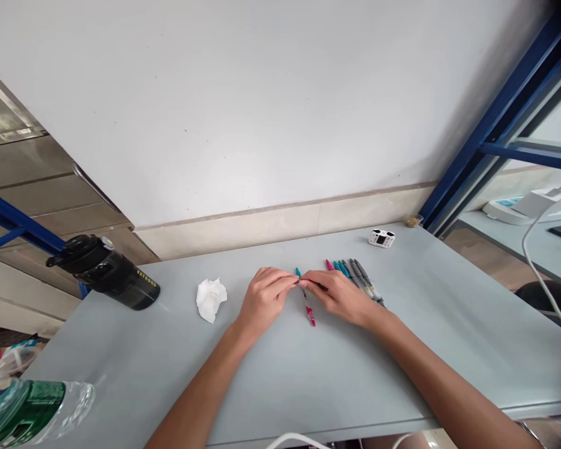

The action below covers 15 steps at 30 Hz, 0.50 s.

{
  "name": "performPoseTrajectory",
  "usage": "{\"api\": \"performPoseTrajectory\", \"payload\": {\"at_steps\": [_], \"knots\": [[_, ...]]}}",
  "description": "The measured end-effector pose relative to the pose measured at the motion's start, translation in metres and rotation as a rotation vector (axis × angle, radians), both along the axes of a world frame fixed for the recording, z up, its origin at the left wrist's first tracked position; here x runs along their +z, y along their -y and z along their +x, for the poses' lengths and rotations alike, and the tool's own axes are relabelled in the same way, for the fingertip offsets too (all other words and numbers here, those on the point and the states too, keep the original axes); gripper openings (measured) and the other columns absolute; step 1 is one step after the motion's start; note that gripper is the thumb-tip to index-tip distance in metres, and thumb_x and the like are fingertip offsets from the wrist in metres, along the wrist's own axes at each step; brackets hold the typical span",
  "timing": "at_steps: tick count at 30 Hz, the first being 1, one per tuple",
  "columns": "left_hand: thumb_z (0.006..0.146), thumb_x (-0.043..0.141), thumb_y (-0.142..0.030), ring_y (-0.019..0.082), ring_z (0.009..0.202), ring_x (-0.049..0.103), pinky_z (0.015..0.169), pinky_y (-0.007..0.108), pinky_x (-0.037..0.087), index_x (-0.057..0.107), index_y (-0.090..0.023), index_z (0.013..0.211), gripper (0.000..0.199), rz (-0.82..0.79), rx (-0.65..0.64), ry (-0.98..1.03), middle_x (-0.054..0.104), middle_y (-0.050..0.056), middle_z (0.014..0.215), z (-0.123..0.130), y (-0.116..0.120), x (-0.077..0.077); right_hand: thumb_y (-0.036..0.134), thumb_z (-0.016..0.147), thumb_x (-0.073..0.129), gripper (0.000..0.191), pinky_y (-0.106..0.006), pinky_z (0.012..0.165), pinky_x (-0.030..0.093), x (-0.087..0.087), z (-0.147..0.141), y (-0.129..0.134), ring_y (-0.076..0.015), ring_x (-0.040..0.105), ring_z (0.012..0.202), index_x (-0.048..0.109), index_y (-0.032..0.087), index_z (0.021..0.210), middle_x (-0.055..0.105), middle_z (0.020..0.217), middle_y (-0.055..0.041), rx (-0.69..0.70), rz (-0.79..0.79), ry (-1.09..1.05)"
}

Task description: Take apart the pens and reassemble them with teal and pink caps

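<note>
My left hand and my right hand meet over the middle of the table, with fingertips pinched together. Between them is a thin dark pen piece, mostly covered by the fingers. A pen with a teal end and a pink end lies below the fingertips, its middle partly hidden. Just beyond my right hand is a row of several pens, pink, teal and dark grey, partly behind that hand.
On the grey table are a crumpled white tissue, a black bottle at the left and a small white device at the back. A clear green-labelled bottle is at lower left. A white wall rises behind.
</note>
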<state>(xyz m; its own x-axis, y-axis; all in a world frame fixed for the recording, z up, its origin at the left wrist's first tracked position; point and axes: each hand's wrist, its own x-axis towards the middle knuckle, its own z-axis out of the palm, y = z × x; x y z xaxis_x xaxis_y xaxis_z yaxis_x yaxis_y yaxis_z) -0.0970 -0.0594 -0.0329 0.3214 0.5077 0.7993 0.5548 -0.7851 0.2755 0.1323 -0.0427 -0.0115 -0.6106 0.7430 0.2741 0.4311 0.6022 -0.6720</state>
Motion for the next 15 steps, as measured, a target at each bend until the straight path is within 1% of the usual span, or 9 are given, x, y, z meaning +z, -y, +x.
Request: {"api": "performPoseTrajectory", "payload": {"at_steps": [2, 4, 6, 8, 10, 11, 12, 14, 15], "knots": [[0.105, 0.063, -0.006, 0.018, 0.086, 0.075, 0.081, 0.038, 0.056, 0.076, -0.025, 0.115, 0.024, 0.033, -0.002, -0.022, 0.082, 0.003, 0.099, 0.001, 0.001, 0.002, 0.050, 0.117, 0.039, 0.047, -0.031, 0.064, 0.031, 0.001, 0.000, 0.001, -0.0152, 0.037, 0.065, 0.060, 0.021, 0.086, 0.046, 0.071, 0.0034, -0.010, -0.113, -0.027], [0.105, 0.060, -0.005, 0.018, 0.087, 0.075, 0.081, 0.038, 0.056, 0.075, -0.025, 0.118, 0.028, 0.078, 0.002, -0.057, 0.083, 0.003, 0.101, 0.001, 0.002, 0.005, 0.057, 0.115, 0.040, 0.052, -0.030, 0.061, 0.029, 0.005, -0.001, 0.002, -0.0141, 0.033, 0.063, 0.061, 0.021, 0.084, 0.040, 0.068, 0.0048, -0.029, -0.242, -0.071], [0.105, 0.059, -0.003, 0.019, 0.089, 0.076, 0.081, 0.038, 0.056, 0.074, -0.024, 0.120, 0.030, 0.130, 0.003, -0.090, 0.083, 0.004, 0.103, 0.000, 0.003, 0.007, 0.062, 0.113, 0.040, 0.057, -0.029, 0.059, 0.029, 0.011, -0.003, 0.001, -0.0132, 0.032, 0.061, 0.064, 0.020, 0.085, 0.039, 0.068, 0.0051, -0.039, -0.347, -0.102], [0.104, 0.059, -0.002, 0.019, 0.090, 0.077, 0.081, 0.038, 0.056, 0.073, -0.023, 0.121, 0.031, 0.178, 0.005, -0.119, 0.083, 0.005, 0.103, -0.001, 0.004, 0.008, 0.067, 0.111, 0.040, 0.061, -0.029, 0.057, 0.030, 0.021, -0.004, -0.001, -0.0129, 0.033, 0.059, 0.066, 0.019, 0.084, 0.041, 0.066, 0.0047, -0.038, -0.395, -0.106], [0.103, 0.061, -0.002, 0.020, 0.090, 0.077, 0.082, 0.038, 0.055, 0.072, -0.022, 0.122, 0.030, 0.196, 0.023, -0.134, 0.084, 0.006, 0.104, -0.002, 0.004, 0.009, 0.069, 0.110, 0.040, 0.062, -0.029, 0.058, 0.037, 0.028, -0.001, 0.002, -0.0142, 0.040, 0.060, 0.068, 0.019, 0.087, 0.051, 0.068, 0.0021, -0.069, -0.339, -0.096], [0.103, 0.062, -0.003, 0.021, 0.090, 0.077, 0.082, 0.039, 0.055, 0.072, -0.022, 0.123, 0.030, 0.189, 0.041, -0.125, 0.084, 0.006, 0.104, -0.003, 0.003, 0.009, 0.069, 0.110, 0.040, 0.060, -0.029, 0.062, 0.043, 0.028, 0.003, 0.008, -0.0158, 0.048, 0.064, 0.070, 0.020, 0.091, 0.059, 0.074, -0.0007, -0.108, -0.271, -0.090], [0.103, 0.064, -0.005, 0.021, 0.090, 0.077, 0.083, 0.039, 0.055, 0.072, -0.023, 0.124, 0.029, 0.173, 0.064, -0.102, 0.084, 0.006, 0.104, -0.004, 0.003, 0.010, 0.069, 0.110, 0.042, 0.057, -0.031, 0.069, 0.050, 0.023, 0.009, 0.019, -0.0185, 0.056, 0.072, 0.072, 0.021, 0.102, 0.067, 0.083, -0.0038, -0.179, -0.178, -0.089], [0.105, 0.065, -0.010, 0.022, 0.093, 0.078, 0.084, 0.040, 0.055, 0.073, -0.024, 0.125, 0.025, 0.101, 0.105, -0.014, 0.084, 0.006, 0.105, -0.004, 0.004, 0.010, 0.068, 0.109, 0.044, 0.053, -0.037, 0.081, 0.058, 0.000, 0.024, 0.055, -0.0249, 0.067, 0.091, 0.072, 0.025, 0.125, 0.073, 0.102, -0.0100, -0.361, -0.005, -0.085], [0.106, 0.065, -0.014, 0.023, 0.094, 0.078, 0.085, 0.040, 0.055, 0.073, -0.024, 0.124, 0.022, 0.045, 0.122, 0.054, 0.084, 0.007, 0.106, -0.003, 0.005, 0.011, 0.068, 0.109, 0.046, 0.052, -0.039, 0.082, 0.059, -0.019, 0.032, 0.080, -0.0273, 0.070, 0.097, 0.072, 0.026, 0.128, 0.074, 0.108, -0.0133, -0.375, 0.053, -0.071]]}}
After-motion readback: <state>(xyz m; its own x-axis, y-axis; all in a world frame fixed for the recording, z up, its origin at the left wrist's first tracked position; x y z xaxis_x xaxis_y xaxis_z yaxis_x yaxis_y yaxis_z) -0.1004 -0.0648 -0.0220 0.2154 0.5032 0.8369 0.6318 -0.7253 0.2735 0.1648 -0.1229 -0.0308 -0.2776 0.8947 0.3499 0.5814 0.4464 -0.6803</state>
